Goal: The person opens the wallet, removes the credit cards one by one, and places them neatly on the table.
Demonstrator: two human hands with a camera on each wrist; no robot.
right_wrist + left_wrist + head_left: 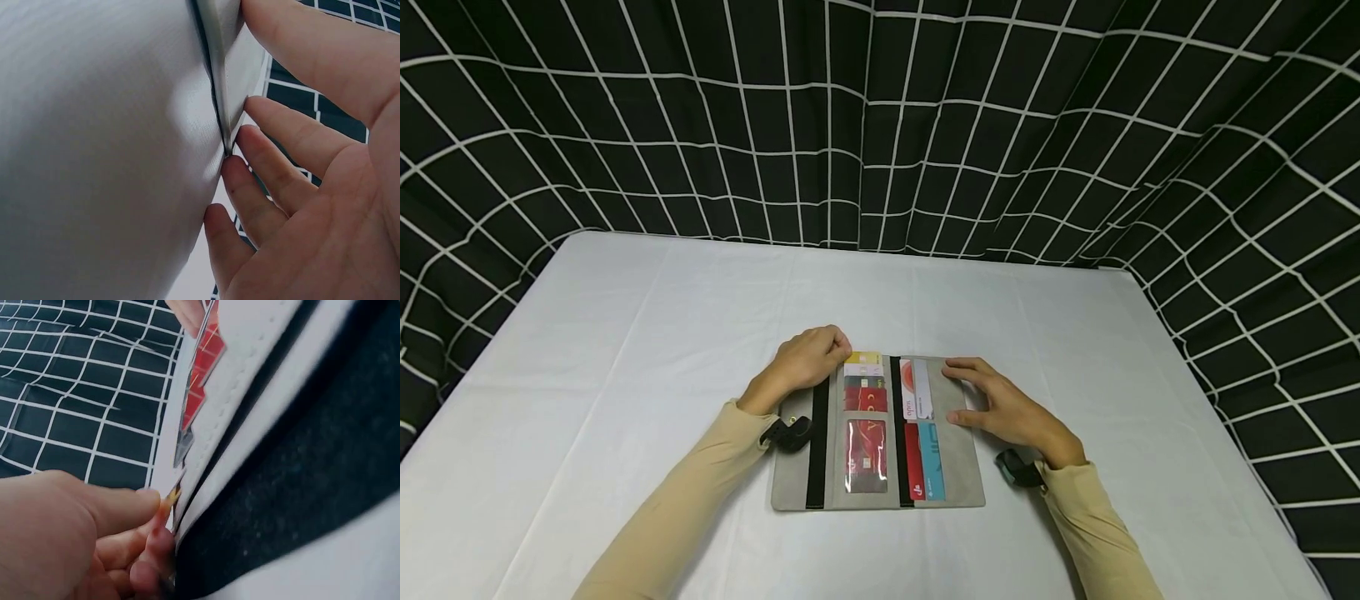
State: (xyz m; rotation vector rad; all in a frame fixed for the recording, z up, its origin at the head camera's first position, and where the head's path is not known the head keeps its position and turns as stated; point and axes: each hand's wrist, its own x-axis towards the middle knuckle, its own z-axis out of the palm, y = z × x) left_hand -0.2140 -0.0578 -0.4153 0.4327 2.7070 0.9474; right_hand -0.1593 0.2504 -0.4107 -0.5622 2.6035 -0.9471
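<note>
— Black cloth with white grid lines [760,117] hangs behind our white worktop [1075,333]. From the head view, where do we find the card wallet [962,475]?
— Spread open between the worktop's left and right edges, well short of its far edge, longer from left to right than front to back. Our hands flank it.
— Which is nearer the yellow card [868,357]?
— Our left hand [808,358], at the wallet's far edge; the card's visible strip lies just right of those fingers. Our right hand [1007,408] is across at the wallet's right edge.
— And by the left wrist view?
— We see thumb and fingertip pinching something yellow, which we take for that card. Red cards [209,362] show beyond it.
— By the right wrist view?
— Fingers spread, gripping nothing, tips at the wallet's edge; we cannot tell how firmly they press.
</note>
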